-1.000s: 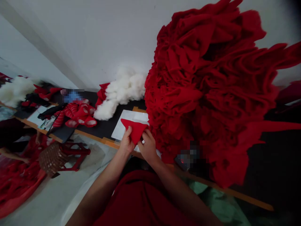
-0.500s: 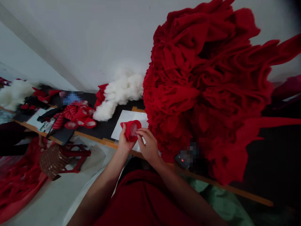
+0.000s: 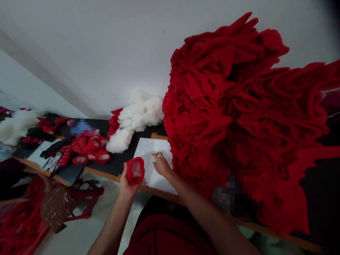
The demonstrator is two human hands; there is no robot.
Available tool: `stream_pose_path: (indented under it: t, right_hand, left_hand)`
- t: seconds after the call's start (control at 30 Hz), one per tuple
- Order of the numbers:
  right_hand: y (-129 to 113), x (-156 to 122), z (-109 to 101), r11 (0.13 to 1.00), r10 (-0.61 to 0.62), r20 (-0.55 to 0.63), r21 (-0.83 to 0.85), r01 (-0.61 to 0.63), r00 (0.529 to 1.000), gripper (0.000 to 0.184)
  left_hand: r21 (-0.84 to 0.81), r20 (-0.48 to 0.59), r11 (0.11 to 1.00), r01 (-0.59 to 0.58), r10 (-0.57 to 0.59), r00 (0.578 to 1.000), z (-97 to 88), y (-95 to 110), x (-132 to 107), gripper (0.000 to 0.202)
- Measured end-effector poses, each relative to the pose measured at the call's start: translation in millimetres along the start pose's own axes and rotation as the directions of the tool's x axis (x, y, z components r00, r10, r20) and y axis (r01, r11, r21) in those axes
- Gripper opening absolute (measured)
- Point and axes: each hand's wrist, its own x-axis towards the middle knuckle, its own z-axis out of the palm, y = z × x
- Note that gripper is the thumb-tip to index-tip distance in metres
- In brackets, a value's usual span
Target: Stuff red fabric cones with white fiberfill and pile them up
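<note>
My left hand (image 3: 126,187) grips a small red fabric piece (image 3: 130,176) with a pale oval patch (image 3: 136,169) facing up. It is held over the table's front edge, left of the white sheet (image 3: 145,148). Apart from the piece, my right hand (image 3: 160,165) hovers over that sheet with its fingers spread and nothing visible in them. White fluffy stuffing (image 3: 142,113) is heaped behind the sheet, against the wall. Close to the right of my right hand rises a tall heap of red fabric pieces (image 3: 204,117).
Red plush parts with pale patches (image 3: 91,150) and a striped red piece lie to the left on the dark table. A woven-seat stool (image 3: 57,202) stands below, beside a mass of red fabric (image 3: 13,226). Another person's dark clothing (image 3: 9,173) shows at the left edge.
My right hand has come away from the red piece, its fingers opening over the sheet. My left hand has moved left and down with the piece. The view has shifted slightly upward.
</note>
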Motion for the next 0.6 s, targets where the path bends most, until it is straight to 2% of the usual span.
stream_pose_path:
  t: [0.13, 0.23, 0.33, 0.4, 0.47, 0.6]
  right_hand:
    - [-24.3, 90.8, -0.1, 0.996, 0.046, -0.179, -0.068, -0.059, 0.983, 0.054]
    - [-40.2, 158.6, -6.7, 0.988, 0.049, -0.353, -0.121, -0.098, 0.934, 0.056]
    - [-41.0, 211.8, -13.6, 0.982, 0.046, -0.483, -0.137, -0.127, 0.874, 0.059]
    - [-31.5, 235.3, -16.0, 0.987, 0.098, -0.498, -0.059, -0.147, 0.861, 0.054]
    - [-18.1, 247.8, -15.5, 0.988, 0.150, -0.469, 0.037, -0.150, 0.871, 0.045]
    - [-0.3, 240.0, -7.0, 0.980, 0.187, -0.430, 0.140, -0.139, 0.883, 0.034]
  left_hand:
    - [-0.001, -0.031, 1.000, -0.009, 0.009, 0.999, -16.8, 30.9, 11.7, 0.027]
    - [0.003, -0.053, 1.000, -0.020, 0.020, 0.998, -27.6, 52.5, 21.0, 0.026]
    - [0.036, -0.056, 0.999, -0.031, 0.033, 0.998, -35.4, 72.1, 30.7, 0.030]
    - [0.051, -0.049, 0.998, -0.024, 0.026, 0.998, -39.1, 83.7, 38.0, 0.032]
    - [0.064, -0.033, 0.998, -0.007, 0.010, 0.999, -40.9, 93.1, 45.9, 0.034]
    - [0.101, 0.037, 0.994, 0.049, -0.053, 0.998, -33.5, 99.3, 61.7, 0.035]
